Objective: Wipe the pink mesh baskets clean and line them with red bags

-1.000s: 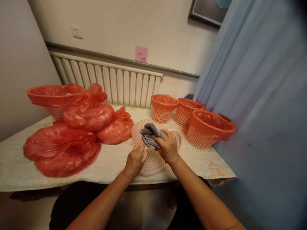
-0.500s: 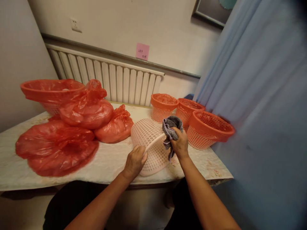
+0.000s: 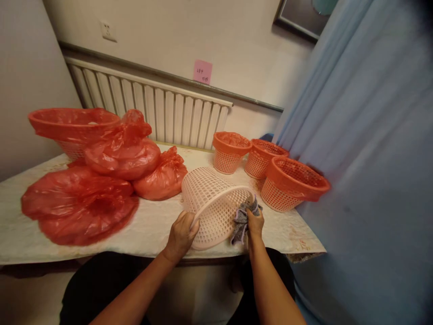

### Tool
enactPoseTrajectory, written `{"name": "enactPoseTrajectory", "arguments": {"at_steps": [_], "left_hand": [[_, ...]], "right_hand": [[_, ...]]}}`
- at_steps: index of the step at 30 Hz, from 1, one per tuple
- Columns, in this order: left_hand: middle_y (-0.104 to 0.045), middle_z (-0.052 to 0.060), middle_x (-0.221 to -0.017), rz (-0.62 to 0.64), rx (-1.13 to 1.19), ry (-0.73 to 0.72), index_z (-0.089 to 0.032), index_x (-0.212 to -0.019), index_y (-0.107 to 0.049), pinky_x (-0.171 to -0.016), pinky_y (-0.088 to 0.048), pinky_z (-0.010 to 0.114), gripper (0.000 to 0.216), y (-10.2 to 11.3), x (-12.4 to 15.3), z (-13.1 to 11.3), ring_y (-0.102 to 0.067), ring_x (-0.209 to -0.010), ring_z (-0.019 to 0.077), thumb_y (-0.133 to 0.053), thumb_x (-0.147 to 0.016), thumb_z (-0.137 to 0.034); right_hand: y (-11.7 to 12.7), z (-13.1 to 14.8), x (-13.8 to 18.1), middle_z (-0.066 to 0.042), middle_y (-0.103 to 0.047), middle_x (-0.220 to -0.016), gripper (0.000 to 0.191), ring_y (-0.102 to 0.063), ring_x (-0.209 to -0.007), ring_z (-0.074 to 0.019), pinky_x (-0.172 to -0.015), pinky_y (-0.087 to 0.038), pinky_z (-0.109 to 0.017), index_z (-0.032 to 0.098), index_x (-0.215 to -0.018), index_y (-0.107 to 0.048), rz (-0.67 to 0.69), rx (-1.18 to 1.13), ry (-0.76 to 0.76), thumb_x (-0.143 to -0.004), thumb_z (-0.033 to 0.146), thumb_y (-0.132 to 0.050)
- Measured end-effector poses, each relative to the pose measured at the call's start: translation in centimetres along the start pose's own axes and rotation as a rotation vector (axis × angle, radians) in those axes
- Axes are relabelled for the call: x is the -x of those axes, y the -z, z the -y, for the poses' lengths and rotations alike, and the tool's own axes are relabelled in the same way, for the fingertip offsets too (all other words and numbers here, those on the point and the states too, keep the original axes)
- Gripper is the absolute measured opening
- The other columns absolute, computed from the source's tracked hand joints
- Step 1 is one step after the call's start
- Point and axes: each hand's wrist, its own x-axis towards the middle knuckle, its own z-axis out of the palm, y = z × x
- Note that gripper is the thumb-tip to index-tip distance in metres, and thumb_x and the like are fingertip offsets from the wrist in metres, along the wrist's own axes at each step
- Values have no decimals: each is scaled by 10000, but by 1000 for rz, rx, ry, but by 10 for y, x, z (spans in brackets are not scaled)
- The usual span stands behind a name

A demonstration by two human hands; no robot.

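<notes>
A pale perforated plastic wastebasket point(image 3: 203, 192) lies tipped on its side on the table, its mouth turned toward me and to the right. My left hand point(image 3: 181, 234) grips the near left part of its rim. In my right hand point(image 3: 255, 223) is a bunched grey cloth point(image 3: 241, 221) with a light purple edge. The cloth is against the right side of the wastebasket's rim. My right fingers are wrapped round the cloth and partly hidden by it.
Red-lined wastebaskets stand at the back right: one point(image 3: 232, 153), a second point(image 3: 259, 160) and a nearer one point(image 3: 287, 185). Stuffed red plastic bags point(image 3: 81, 203) and another lined basket point(image 3: 72, 128) fill the left. A blue curtain point(image 3: 365, 135) borders the right; a radiator point(image 3: 155, 108) lies behind.
The wastebasket's mouth has turned more toward me, showing its inside. My right hand has brought the cloth lower along the rim. My left hand has shifted slightly left and down.
</notes>
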Motion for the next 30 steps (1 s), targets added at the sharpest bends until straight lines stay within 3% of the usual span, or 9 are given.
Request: {"name": "enactPoseTrajectory", "arguments": {"at_steps": [5,11,15,18,23,26,30], "left_hand": [[-486,-27,-662,14,49,206,-221,-728,-467,-583,-409,257,168,10,21,16,-480,-618,142,-469,-895,-243],[-479,-29,-667,-49,11,374,-218,-690,-461,-604,-448,287,241,17,6,28,-497,-617,159,-557,-850,-371],[-568,31,-896,-100,115,489,-181,-996,-538,-690,-532,342,291,12,-15,31,-594,-757,185,-626,-808,-385],[-561,83,-1061,-47,158,353,-177,-1166,-508,-791,-547,372,386,11,-31,24,-606,-935,211,-614,-831,-339],[-581,99,-1091,96,101,10,-178,-1123,-554,-936,-491,435,297,14,-68,-2,-556,-1058,246,-582,-827,-181],[-602,102,-1084,168,123,-35,-178,-1103,-577,-943,-490,442,330,16,-92,-10,-559,-1071,251,-523,-794,-77],[-609,105,-1243,259,316,-133,-176,-1234,-556,-1061,-427,427,554,16,-106,-7,-540,-1199,208,-392,-747,33]], "right_hand": [[2,15,8,-106,-730,-910,453,-665,-771,-223,-698,-511,-327,118,-1007,-677,59,-67,-13,-661,408,-635],[10,97,-17,-87,-717,-968,417,-637,-864,-239,-833,-460,-369,161,-1048,-687,-32,97,227,-685,354,-617],[15,136,-22,-68,-713,-974,352,-622,-862,-226,-806,-449,-335,186,-1047,-688,38,179,453,-726,299,-597],[14,150,-16,-58,-700,-980,302,-602,-880,-225,-802,-441,-326,215,-1031,-697,149,266,640,-750,267,-598],[0,168,7,-62,-663,-916,232,-561,-885,-234,-801,-422,-329,247,-1003,-703,272,373,847,-793,264,-604],[-10,179,17,-63,-638,-892,274,-549,-862,-236,-769,-413,-321,252,-1044,-691,339,422,922,-778,253,-624],[-16,184,16,-61,-635,-881,304,-555,-849,-238,-754,-410,-315,248,-1057,-682,384,475,920,-755,250,-643]]}}
